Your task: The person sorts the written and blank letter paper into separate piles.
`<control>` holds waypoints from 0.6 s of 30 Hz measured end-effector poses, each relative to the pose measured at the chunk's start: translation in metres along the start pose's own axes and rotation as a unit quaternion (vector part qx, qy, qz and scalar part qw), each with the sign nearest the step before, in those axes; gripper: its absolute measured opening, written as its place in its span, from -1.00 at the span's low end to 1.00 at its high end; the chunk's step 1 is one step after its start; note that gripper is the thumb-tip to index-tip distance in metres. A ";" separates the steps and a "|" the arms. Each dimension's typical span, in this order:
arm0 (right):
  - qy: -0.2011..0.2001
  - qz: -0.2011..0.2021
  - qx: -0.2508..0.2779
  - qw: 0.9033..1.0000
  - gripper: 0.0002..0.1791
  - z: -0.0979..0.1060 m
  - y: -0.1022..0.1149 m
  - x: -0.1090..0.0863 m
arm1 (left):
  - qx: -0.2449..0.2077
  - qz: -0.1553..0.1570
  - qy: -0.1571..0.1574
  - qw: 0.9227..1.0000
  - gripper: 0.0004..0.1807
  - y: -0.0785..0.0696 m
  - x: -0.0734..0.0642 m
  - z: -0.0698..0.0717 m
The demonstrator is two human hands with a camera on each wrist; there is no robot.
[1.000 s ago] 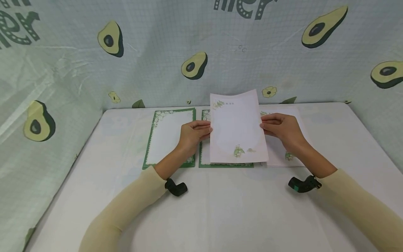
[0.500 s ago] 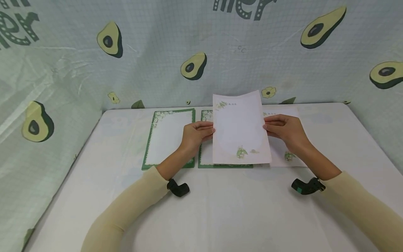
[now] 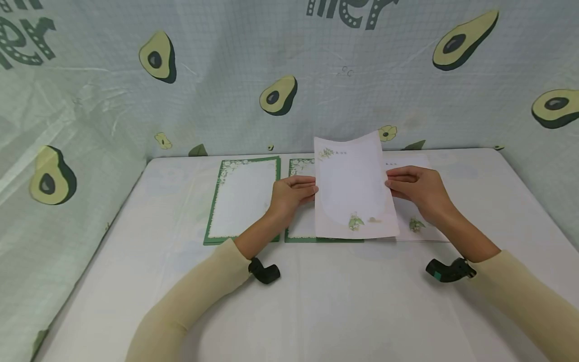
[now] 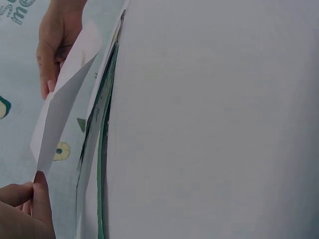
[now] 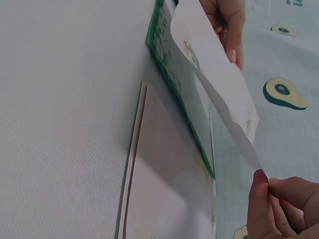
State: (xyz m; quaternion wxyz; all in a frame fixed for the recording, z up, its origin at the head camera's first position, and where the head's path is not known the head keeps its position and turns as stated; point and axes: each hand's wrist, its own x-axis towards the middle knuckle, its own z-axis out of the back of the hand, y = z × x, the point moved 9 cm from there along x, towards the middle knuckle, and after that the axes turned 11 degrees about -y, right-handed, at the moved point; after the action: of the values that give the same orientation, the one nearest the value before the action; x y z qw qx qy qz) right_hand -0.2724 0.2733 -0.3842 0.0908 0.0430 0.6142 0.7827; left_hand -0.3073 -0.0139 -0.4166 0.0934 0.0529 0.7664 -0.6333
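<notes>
A pale pink sheet of paper with green floral print is held up above the table, its top edge bowed. My left hand pinches its left edge between thumb and fingers; my right hand pinches the right edge. Both wrist views show the sheet lifted off the papers below. Under it, partly covered, lie a green-bordered stack of paper and, to the right, a stack of pink floral paper. In the right wrist view the pink stack shows a layered edge.
Another green-bordered stack of paper lies on the left of the white-covered table. Behind the table hangs a curtain printed with avocados. A black wrist camera sits at the left sleeve, and another at the right.
Both hands have shifted to the right with the sheet, from over the middle stack towards the pink stack. The stacks on the table have stayed in place.
</notes>
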 end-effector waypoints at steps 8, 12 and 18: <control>-0.006 -0.006 -0.005 1.000 -0.49 0.012 -0.002 0.000 | -0.001 -0.004 0.012 1.000 -0.72 0.001 -0.001 -0.008; -0.004 -0.003 0.006 1.000 -0.48 0.016 0.000 -0.001 | -0.003 -0.006 0.014 1.000 -0.72 -0.001 -0.002 -0.011; 0.002 -0.009 0.048 0.999 -0.50 0.021 0.001 -0.002 | -0.003 -0.010 0.019 1.000 -0.72 -0.002 -0.003 -0.016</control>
State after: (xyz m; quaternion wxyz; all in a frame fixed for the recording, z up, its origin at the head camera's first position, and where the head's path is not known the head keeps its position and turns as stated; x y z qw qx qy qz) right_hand -0.2667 0.2932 -0.3780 0.0944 0.0400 0.6519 0.7513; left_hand -0.3057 0.0018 -0.4113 0.0730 0.0571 0.7702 -0.6310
